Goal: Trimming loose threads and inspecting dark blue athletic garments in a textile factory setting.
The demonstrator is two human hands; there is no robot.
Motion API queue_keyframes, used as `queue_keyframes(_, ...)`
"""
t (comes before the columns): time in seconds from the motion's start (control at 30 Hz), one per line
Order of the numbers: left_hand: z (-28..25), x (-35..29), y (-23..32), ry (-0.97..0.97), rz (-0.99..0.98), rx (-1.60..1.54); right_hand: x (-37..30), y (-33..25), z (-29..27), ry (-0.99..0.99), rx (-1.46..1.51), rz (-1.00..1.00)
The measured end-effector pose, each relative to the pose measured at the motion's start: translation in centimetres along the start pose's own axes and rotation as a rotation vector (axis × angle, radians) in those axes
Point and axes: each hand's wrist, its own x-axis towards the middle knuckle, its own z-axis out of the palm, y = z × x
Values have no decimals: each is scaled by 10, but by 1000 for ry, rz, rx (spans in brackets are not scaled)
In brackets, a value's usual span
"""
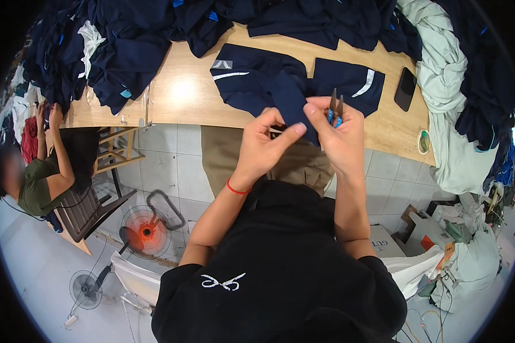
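Observation:
A navy blue garment (257, 77) with white stripes and a grey patch lies on the wooden table in front of me. One strip of it is drawn toward me over the table's edge. My left hand (266, 143) has its fingers curled at the near end of this cloth, thumb stretched along it. My right hand (343, 134) pinches the strip's other side between thumb and finger. Small scissors (336, 108) with blue handles are held in that same hand, blades pointing up and away from me. The hands are close together; the fingertips partly hide the cloth's edge.
Heaps of navy garments (137, 34) cover the table's far side. A black phone (405, 89) lies at the right, near pale green cloth (440, 63) hanging over the edge. A seated person (46, 177) handles cloth at the left. Fans (146, 231) stand on the floor.

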Motion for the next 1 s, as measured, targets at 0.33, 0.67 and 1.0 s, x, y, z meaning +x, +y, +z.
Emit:
queue_keyframes(0.33,-32,19,3,521,-196,-542,2,31,-50,187,131,26)
queue_keyframes(0.67,-51,17,-10,643,-179,-626,1,70,-36,169,244,307)
queue_keyframes(1.0,-49,2,-7,637,-200,-394,21,82,-17,169,467,369)
